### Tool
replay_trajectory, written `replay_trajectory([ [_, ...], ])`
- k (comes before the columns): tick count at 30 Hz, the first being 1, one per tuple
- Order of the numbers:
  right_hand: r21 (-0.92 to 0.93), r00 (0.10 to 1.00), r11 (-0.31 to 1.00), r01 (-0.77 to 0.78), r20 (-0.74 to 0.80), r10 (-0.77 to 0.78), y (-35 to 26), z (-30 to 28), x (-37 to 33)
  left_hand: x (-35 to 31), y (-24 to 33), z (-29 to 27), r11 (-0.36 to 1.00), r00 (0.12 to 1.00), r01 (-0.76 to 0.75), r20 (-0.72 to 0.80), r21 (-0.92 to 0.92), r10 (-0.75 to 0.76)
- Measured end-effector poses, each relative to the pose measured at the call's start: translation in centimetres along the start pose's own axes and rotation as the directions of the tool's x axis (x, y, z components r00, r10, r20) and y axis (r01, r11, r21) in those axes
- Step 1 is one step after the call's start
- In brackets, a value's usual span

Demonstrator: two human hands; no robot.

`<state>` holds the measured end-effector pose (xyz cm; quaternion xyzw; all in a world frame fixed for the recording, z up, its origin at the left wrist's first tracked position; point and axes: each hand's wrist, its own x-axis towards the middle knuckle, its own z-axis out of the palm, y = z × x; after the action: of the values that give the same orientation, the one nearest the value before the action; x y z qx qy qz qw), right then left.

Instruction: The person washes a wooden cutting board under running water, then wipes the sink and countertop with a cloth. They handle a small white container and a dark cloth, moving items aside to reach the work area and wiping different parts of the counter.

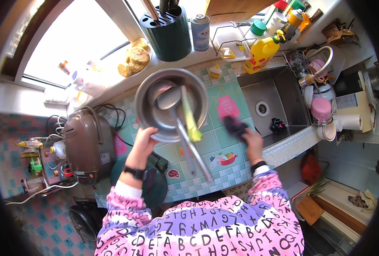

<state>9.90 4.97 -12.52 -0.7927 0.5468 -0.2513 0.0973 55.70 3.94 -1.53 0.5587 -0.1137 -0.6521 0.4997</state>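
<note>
My left hand [144, 143] is closed on the near left rim of a wide steel bowl [146, 112], thumb on the edge. A metal ladle [169, 99] lies in the bowl, its long handle sticking out over the near rim. Beside it a second, thinner handle [188, 155] pokes out. A pale green vegetable stalk [190, 117] leans across the bowl's right side. Low over the tiled-pattern counter [215, 143], my right hand [253, 145] grips a dark cloth [235, 126], which is blurred by motion.
The steel sink [262, 94] lies to the right, with a yellow pump bottle [261, 54] behind it. A knife block [166, 36], a spray can [200, 33] and a plate of flat breads [136, 58] line the sill. A brown appliance [87, 143] with cables stands left.
</note>
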Motion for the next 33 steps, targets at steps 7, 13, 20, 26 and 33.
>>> replay_trajectory([
  [7,0.004,0.972,0.997,0.083,-0.223,-0.08,-5.2,-0.5,7.6,-10.2,4.4,-8.8,0.995,0.983,-0.039,-0.182,-0.095,0.021],
  [13,0.295,0.8,0.803,0.518,0.166,-0.576,-19.9,13.0,11.6,-14.9,5.0,-11.8,0.967,0.938,-0.09,-0.347,-0.238,0.002],
  [20,0.328,0.647,0.702,0.633,0.273,-0.711,-22.6,22.0,20.0,-16.6,4.1,-12.0,0.95,0.921,-0.155,-0.388,-0.272,0.039],
  [26,0.071,0.934,0.949,0.307,0.17,-0.315,-13.9,18.1,22.4,-15.1,3.6,-10.3,0.958,0.949,-0.121,-0.313,-0.259,0.035],
  [33,-0.127,0.997,0.991,-0.053,0.053,0.06,-1.5,7.4,9.7,-8.1,1.1,-6.5,0.986,0.99,0.059,-0.12,-0.157,-0.079],
])
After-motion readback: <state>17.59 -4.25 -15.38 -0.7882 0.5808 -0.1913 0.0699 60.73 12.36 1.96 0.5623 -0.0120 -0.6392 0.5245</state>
